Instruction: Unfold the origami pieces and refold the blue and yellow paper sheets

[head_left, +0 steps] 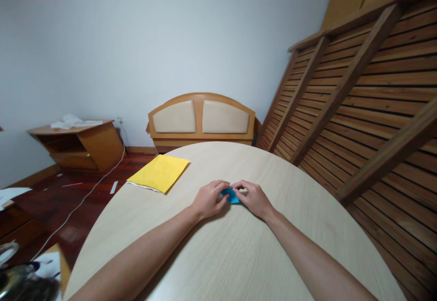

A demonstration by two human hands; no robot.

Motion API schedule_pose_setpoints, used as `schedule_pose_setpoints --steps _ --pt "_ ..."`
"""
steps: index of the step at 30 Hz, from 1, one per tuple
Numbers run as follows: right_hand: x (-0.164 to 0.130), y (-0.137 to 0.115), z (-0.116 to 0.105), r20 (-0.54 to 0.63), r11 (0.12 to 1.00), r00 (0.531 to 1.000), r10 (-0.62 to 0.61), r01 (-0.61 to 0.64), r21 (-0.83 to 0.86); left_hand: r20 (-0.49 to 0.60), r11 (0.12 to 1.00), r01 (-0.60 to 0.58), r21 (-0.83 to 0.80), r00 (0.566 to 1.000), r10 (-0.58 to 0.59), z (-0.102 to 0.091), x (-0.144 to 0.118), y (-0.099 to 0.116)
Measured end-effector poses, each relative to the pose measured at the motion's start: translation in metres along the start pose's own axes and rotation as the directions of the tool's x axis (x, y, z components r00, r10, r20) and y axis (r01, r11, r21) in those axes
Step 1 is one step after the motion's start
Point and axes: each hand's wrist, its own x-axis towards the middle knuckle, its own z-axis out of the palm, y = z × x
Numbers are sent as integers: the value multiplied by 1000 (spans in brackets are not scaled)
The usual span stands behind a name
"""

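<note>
Both my hands are down on the round table, meeting near its centre. My left hand lies palm down, fingers curled in narrow, tips pressing onto the left edge of a small blue paper piece. My right hand mirrors it from the 3 o'clock side of the paper, fingers bent and pinched close, tips touching the paper's top and right edge. Fingertips of the two hands nearly meet at the paper's 12 o'clock. Only a small blue wedge shows between the hands; the rest is hidden under the fingers, so I can't tell its full shape or fold state. The paper lies flat on the tabletop, not lifted, as far as I can see.

Both forearms run in from 6 o'clock, left from the lower left, right from the lower right, resting on or just over the table.

At about 10 o'clock from the hands, a stack of yellow paper lies flat near the table's far left rim, well apart from the hands, with a thin white edge showing beneath it.

Beyond the table at 12 o'clock stands a wooden headboard with two beige pads, against the wall. At 3 o'clock a slatted wooden frame leans. At 9 o'clock there's a low wooden cabinet with white stuff on top, and a white cable running along the dark floor.
</note>
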Motion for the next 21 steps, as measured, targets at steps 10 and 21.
schedule_pose_setpoints --steps 10,21 --pt "0 -4 3 68 988 993 -97 105 -115 28 989 148 21 989 -149 4 0 -3" --pt "1 -5 0 202 943 961 -189 235 -235 -47 910 377 -174 920 -390 7 4 -12"
